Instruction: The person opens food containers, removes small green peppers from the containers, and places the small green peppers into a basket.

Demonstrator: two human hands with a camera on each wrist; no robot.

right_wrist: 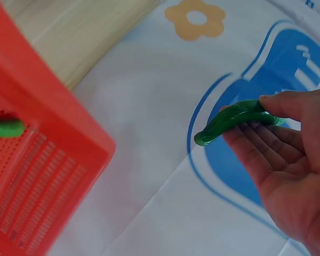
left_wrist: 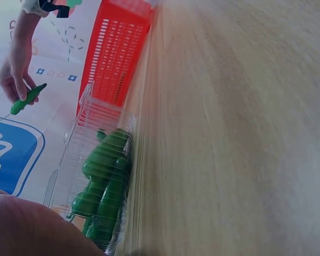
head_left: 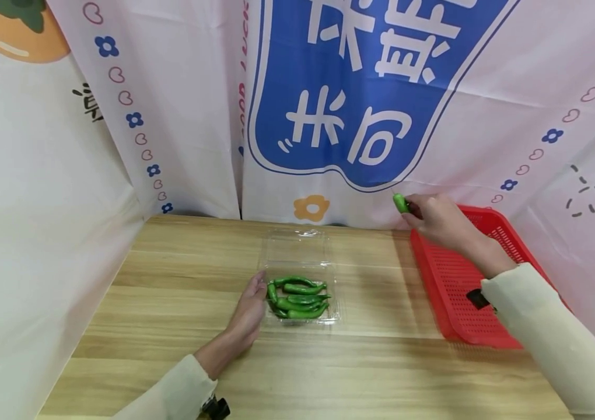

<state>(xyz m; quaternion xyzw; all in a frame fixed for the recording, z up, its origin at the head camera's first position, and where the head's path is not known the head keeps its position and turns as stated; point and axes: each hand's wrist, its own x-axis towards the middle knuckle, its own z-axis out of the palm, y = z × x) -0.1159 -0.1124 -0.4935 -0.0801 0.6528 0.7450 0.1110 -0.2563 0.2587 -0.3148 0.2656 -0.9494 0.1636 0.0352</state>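
Observation:
A clear plastic clamshell box (head_left: 335,318) lies on the table with its lid (head_left: 297,245) folded back. Several green chili peppers (head_left: 303,298) fill its base. At the box's left side my left hand (head_left: 249,309) holds the edge; the left wrist view shows only part of this hand, and its fingers are hidden there. Up by the back cloth, my right hand (head_left: 436,219) pinches one green chili pepper (right_wrist: 232,120) between thumb and fingers, in the air near the red basket's far left corner.
To the right stands a red perforated plastic basket (head_left: 431,291). A green pepper (right_wrist: 5,128) shows inside it in the right wrist view. Printed cloth (head_left: 198,116) hangs behind the wooden table (head_left: 171,303) and along both sides.

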